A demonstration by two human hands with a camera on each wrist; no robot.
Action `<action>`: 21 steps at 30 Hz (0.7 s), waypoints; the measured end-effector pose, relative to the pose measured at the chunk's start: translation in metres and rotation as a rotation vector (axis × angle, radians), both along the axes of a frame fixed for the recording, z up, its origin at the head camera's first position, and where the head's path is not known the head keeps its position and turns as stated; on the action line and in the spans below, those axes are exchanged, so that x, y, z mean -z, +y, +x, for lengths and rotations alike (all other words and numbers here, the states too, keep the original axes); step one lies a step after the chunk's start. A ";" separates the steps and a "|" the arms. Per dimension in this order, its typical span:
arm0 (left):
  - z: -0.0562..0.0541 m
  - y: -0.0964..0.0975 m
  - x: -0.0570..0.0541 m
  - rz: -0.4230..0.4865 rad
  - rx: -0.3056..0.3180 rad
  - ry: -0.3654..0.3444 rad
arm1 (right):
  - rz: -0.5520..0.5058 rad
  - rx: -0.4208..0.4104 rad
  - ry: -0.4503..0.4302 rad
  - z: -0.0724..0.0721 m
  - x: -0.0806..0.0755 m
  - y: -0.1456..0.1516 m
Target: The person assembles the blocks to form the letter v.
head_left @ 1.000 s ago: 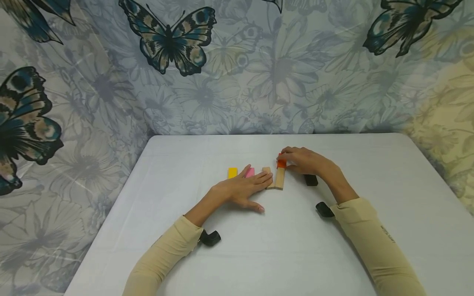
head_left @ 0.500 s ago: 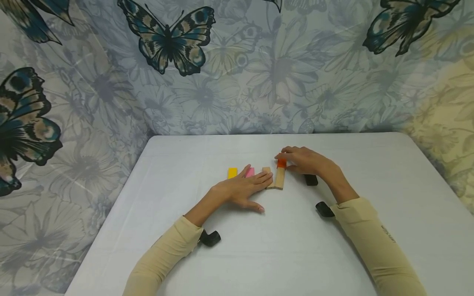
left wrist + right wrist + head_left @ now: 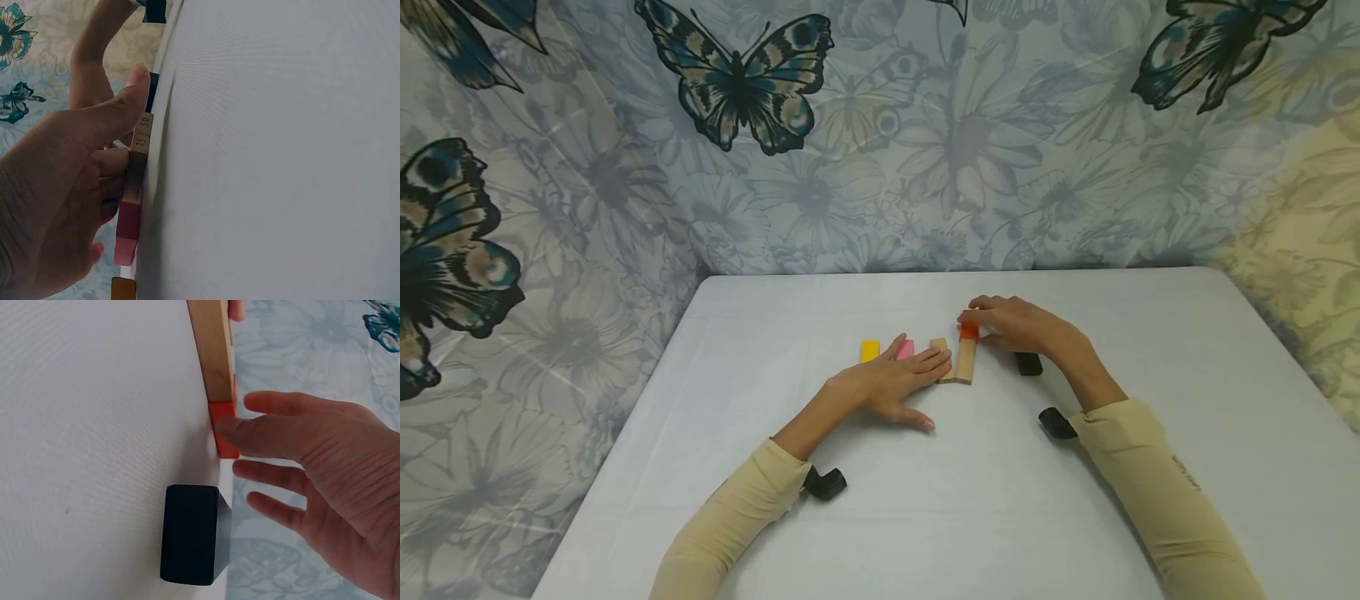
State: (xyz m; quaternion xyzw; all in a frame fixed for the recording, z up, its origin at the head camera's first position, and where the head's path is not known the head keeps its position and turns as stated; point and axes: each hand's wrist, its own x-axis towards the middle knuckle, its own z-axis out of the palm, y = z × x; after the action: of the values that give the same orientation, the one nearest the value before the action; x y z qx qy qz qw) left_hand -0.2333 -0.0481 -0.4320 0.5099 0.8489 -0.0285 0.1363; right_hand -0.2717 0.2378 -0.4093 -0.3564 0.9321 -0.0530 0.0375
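My left hand (image 3: pixel 898 383) lies with outstretched fingers over the row of small blocks, fingertips on a plain wooden block (image 3: pixel 938 342) and thumb spread toward me. A pink block (image 3: pixel 906 349) shows past its fingers; a yellow block (image 3: pixel 870 350) lies farther left. The left wrist view shows "50" and "75" on the ends of the wooden blocks (image 3: pixel 142 132). My right hand (image 3: pixel 1018 323) pinches an orange-red block (image 3: pixel 970 327) standing against the far end of a second wooden block (image 3: pixel 966 361). The thumb presses its near side in the right wrist view; its far side is hidden.
A black block (image 3: pixel 190 534) lies beside the right hand, under the wrist in the head view. Black wrist cameras (image 3: pixel 826 484) stick out from both sleeves. Everything rests on a white-covered table (image 3: pixel 880 533), with a butterfly-patterned cloth (image 3: pixel 880 208) behind and at the sides.
The right index finger has shifted slightly at the orange-red block's far left corner. Both hands and the blocks otherwise stay put; the head view drifts a little.
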 end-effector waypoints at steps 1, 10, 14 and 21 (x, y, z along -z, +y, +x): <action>0.000 0.000 0.000 -0.002 -0.002 0.000 | 0.003 0.004 -0.006 0.000 0.000 0.000; 0.000 0.001 0.000 -0.005 0.006 0.005 | 0.015 0.077 -0.073 0.005 -0.014 0.005; 0.000 0.002 -0.001 -0.003 0.003 0.012 | 0.017 0.088 -0.053 0.011 -0.022 0.012; 0.000 0.001 0.000 -0.023 0.000 0.023 | 0.052 0.088 -0.079 0.023 -0.030 0.023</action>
State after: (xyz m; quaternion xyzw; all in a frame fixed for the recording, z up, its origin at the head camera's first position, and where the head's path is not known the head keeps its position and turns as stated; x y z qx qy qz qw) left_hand -0.2333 -0.0472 -0.4320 0.5080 0.8500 -0.0443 0.1323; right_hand -0.2486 0.2608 -0.3791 -0.3114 0.9458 -0.0443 0.0814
